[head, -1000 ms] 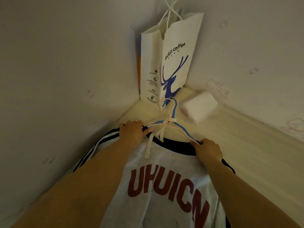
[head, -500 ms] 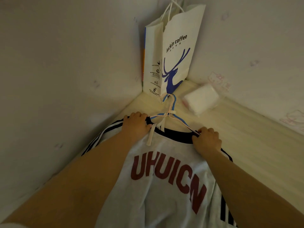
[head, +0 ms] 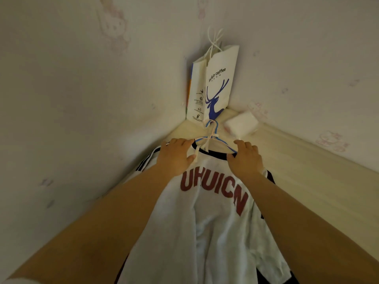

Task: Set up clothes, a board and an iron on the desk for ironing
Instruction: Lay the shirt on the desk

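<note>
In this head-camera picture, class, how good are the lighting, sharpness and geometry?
Head view: dim, warm light, no glare; soft shadow behind the paper bag; wide-angle stretch enlarges the forearms; shirt lettering is readable; the white packet looks soft.

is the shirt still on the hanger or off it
On it: the blue and pink hanger runs into the white shirt's dark collar, its hook sticking out above.
</note>
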